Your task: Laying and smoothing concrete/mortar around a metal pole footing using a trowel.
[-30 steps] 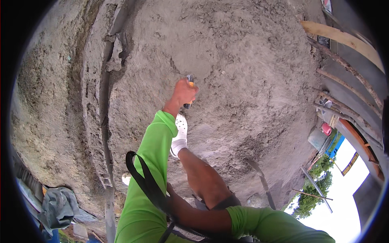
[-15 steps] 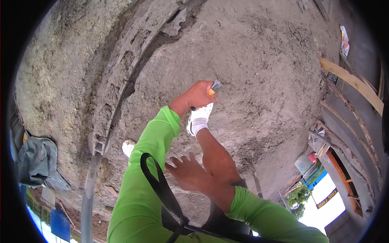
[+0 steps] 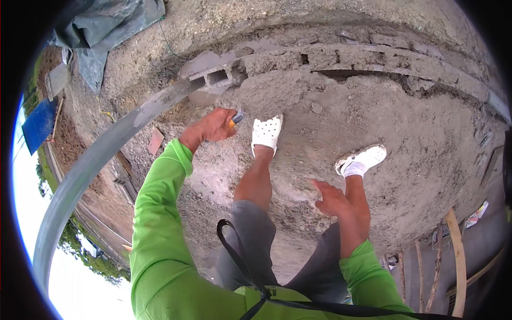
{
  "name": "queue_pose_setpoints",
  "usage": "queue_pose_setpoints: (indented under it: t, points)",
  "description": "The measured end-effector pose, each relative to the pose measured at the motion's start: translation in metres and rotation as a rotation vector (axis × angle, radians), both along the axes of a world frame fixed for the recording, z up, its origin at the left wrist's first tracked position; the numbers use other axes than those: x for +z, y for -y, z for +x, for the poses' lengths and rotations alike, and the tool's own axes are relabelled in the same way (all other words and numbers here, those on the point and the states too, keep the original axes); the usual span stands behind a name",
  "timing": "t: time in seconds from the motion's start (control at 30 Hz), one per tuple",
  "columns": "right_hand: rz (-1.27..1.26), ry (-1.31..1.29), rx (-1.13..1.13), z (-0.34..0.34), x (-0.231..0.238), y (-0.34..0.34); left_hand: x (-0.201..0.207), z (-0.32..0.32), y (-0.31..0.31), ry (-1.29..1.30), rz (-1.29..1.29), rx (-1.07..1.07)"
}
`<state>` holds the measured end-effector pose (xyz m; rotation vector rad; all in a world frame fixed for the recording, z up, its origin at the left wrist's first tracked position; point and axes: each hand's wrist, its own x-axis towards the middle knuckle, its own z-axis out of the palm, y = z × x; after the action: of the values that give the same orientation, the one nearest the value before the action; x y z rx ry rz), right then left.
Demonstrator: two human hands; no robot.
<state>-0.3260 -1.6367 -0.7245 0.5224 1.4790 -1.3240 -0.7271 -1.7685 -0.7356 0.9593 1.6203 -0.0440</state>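
My left hand (image 3: pixel 213 126) is closed around a small tool with an orange handle and a grey metal end (image 3: pixel 236 118), held out over the sandy ground near a low wall of grey blocks (image 3: pixel 298 60). My right hand (image 3: pixel 332 198) hangs with its fingers spread and nothing in it, above my right leg. Both arms wear bright green sleeves. My feet in white perforated shoes (image 3: pixel 266 131) (image 3: pixel 361 159) stand on the ground just below the wall.
A long grey metal rail (image 3: pixel 106 149) curves from the wall toward the lower left. A grey tarp (image 3: pixel 106 24) lies at the top left and a blue sheet (image 3: pixel 40 121) at the left. Wooden planks (image 3: pixel 457 261) lie at the lower right. A black strap (image 3: pixel 240 266) crosses my chest.
The view has swung round so the block wall and rail now lie ahead. Both feet have come into view, and my right hand has moved to the right, away from my body.
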Motion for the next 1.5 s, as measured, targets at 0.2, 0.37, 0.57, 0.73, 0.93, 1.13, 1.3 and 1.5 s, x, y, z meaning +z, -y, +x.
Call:
queue_pose_setpoints:
  t: [0.2, 0.37, 0.57, 0.73, 0.93, 1.13, 1.3, 1.5]
  points:
    - [0.029, 0.003, 0.008, 0.005, -0.022, 0.022, -0.028, -0.108, 0.078, -0.447, -0.089, -0.166]
    - [0.056, 0.046, 0.046, 0.005, -0.027, 0.032, -0.044, -0.103, 0.104, -0.773, -0.138, -0.228]
    - [0.094, 0.018, -0.006, 0.003, -0.015, 0.017, 0.003, -0.054, 0.080, -0.866, -0.078, -0.202]
    - [0.097, -0.057, -0.097, 0.026, 0.002, -0.015, 0.006, 0.077, -0.061, -0.534, 0.225, -0.129]
    - [0.122, -0.155, -0.216, 0.047, 0.030, -0.062, -0.095, 0.247, -0.219, -0.200, 0.085, -0.225]
    - [0.245, -0.395, -0.363, 0.085, 0.056, -0.094, -0.208, 0.379, -0.324, -0.195, 0.099, -0.364]
    - [0.510, -0.460, -0.514, 0.104, 0.067, -0.093, -0.220, 0.476, -0.366, -0.104, 0.134, -0.474]
    - [1.102, -0.481, 0.234, 0.055, 0.014, 0.042, -0.237, 0.611, -0.400, 0.229, 0.125, -0.686]
